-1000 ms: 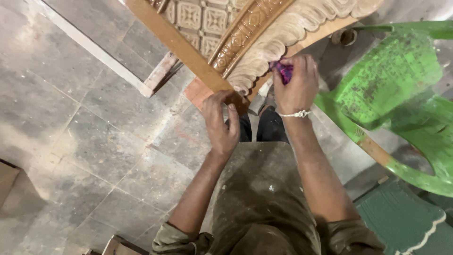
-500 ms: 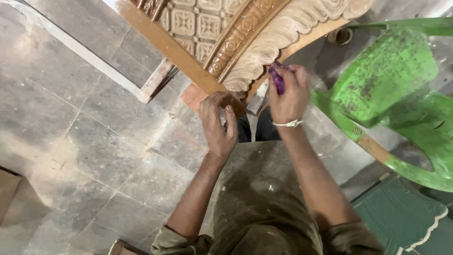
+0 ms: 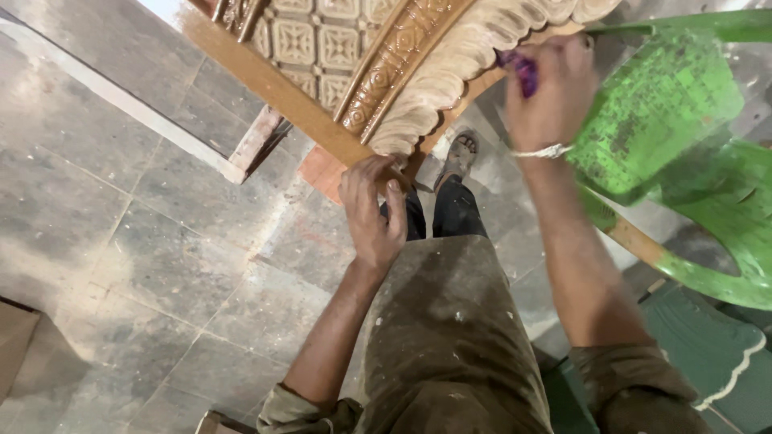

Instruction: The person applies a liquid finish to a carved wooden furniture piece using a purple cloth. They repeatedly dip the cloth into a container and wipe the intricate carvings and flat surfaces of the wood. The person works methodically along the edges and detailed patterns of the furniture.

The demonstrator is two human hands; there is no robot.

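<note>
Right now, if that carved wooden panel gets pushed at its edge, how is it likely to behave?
Probably stiff: the carved wooden panel looks like thick solid wood. Likely heavy for its size, so a light push may barely move it. It might pivot or slide, since the left hand steadies its lower edge while the right hand works it.

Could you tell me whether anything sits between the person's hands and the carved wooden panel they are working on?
Nothing visible does. The left hand rests directly on the carved wooden panel at its lower edge, and the right hand presses a purple pad against its scalloped border.
</note>
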